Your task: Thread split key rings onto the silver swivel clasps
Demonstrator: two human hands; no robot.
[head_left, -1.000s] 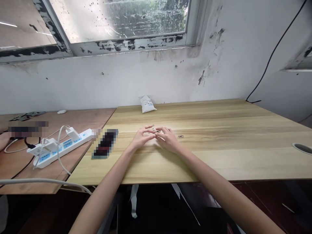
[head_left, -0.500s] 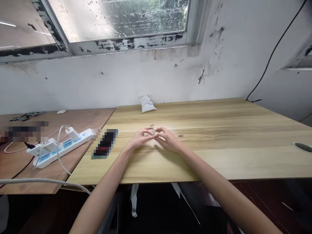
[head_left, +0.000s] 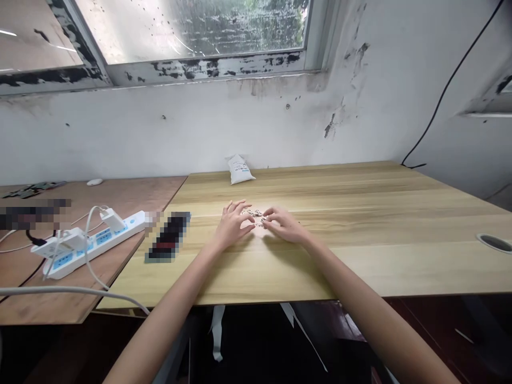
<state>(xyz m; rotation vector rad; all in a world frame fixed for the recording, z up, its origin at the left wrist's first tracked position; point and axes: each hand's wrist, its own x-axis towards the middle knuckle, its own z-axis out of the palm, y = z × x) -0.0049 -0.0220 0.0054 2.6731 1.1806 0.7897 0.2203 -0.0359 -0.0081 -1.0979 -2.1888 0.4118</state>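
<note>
While white bag (head_left: 240,170) sits far, contents n/v, L hand (head_left: 232,226) & R hand (head_left: 285,226) curl around metal bits (head_left: 255,213); can't tell grip or axis.

One head-worn camera looks forward and down, across the nearby table (head_left: 392,224) to the wall (head_left: 200,128).
</note>
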